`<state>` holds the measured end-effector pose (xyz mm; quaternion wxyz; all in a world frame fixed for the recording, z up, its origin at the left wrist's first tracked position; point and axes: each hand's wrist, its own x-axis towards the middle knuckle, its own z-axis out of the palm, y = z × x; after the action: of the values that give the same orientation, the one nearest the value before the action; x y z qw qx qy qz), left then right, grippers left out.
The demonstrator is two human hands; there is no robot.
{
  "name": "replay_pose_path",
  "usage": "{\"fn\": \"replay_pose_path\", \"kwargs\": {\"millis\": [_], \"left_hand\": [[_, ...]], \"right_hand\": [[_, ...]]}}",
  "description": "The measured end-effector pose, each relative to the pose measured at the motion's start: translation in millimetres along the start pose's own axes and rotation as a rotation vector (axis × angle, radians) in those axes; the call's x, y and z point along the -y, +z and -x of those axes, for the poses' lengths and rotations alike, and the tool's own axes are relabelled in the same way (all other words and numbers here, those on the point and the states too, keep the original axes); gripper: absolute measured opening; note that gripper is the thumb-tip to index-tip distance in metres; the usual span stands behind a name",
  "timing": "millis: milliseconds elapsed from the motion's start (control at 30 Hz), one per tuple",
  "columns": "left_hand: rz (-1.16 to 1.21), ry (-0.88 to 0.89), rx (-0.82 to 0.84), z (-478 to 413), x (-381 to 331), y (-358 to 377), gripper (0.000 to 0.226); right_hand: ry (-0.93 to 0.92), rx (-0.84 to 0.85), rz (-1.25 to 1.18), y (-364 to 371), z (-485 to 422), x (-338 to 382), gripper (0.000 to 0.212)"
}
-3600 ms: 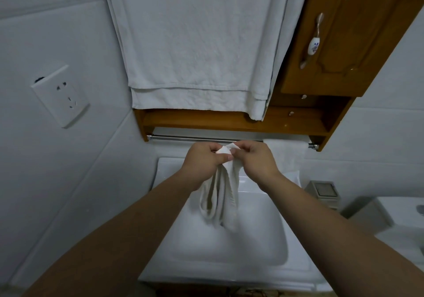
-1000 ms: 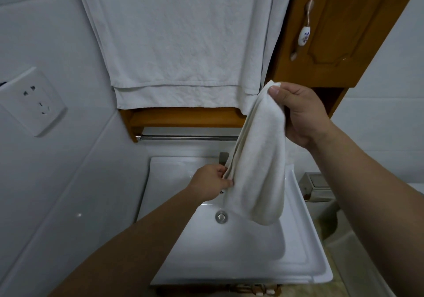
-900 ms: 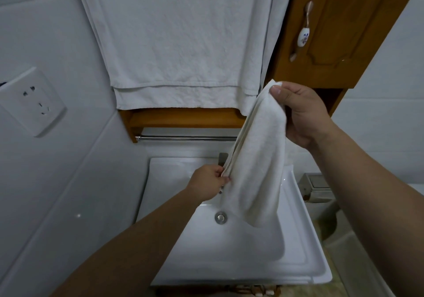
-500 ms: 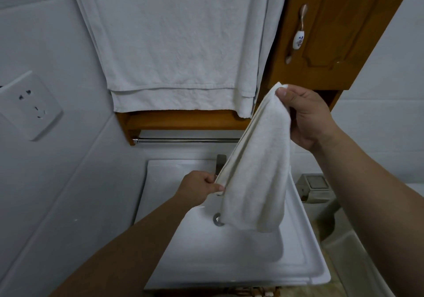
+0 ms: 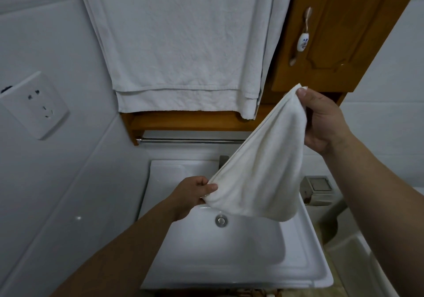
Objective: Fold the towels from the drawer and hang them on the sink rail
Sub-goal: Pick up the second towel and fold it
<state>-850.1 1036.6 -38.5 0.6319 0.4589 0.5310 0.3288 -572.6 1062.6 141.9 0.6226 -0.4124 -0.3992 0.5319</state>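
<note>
A small white towel [image 5: 259, 170] is stretched slantwise over the white sink [image 5: 229, 271]. My right hand [image 5: 321, 122] pinches its upper corner, high on the right below the cabinet. My left hand [image 5: 192, 193] pinches its lower left corner just above the basin. The towel looks doubled over, its free lower edge sagging toward the drain [image 5: 221, 220]. Behind it runs the chrome sink rail [image 5: 188, 140], bare on its visible left part; its right end is hidden by the towel.
A large white towel [image 5: 183, 44] hangs above a wooden shelf [image 5: 188, 122]. A wooden cabinet door [image 5: 339, 32] is at upper right. A wall socket [image 5: 36, 106] sits on the left wall. A metal holder [image 5: 317, 190] stands right of the sink.
My left hand has pulled the towel's lower corner down and to the left, spreading the cloth wider. My right hand keeps the upper corner at about the same height.
</note>
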Motion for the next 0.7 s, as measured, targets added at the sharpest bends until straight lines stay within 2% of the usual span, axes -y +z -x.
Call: {"fn": "replay_pose_path", "kwargs": {"millis": [233, 467, 567, 700], "left_hand": [[0.109, 0.039, -0.057, 1.9, 6.3, -13.1, 0.003], [0.269, 0.098, -0.178, -2.0, 7.5, -23.1, 0.009], [0.116, 0.122, -0.133, -0.9, 7.7, -29.3, 0.015], [0.151, 0.131, -0.032, 1.0, 8.2, -31.2, 0.026]], "right_hand": [[0.005, 0.013, -0.029, -8.5, -5.1, 1.0, 0.017], [0.014, -0.026, -0.039, -13.0, -4.4, -1.3, 0.019], [0.025, -0.053, -0.01, -16.3, -4.6, -3.6, 0.023], [0.059, -0.075, -0.039, -15.9, -4.6, -6.3, 0.029]]}}
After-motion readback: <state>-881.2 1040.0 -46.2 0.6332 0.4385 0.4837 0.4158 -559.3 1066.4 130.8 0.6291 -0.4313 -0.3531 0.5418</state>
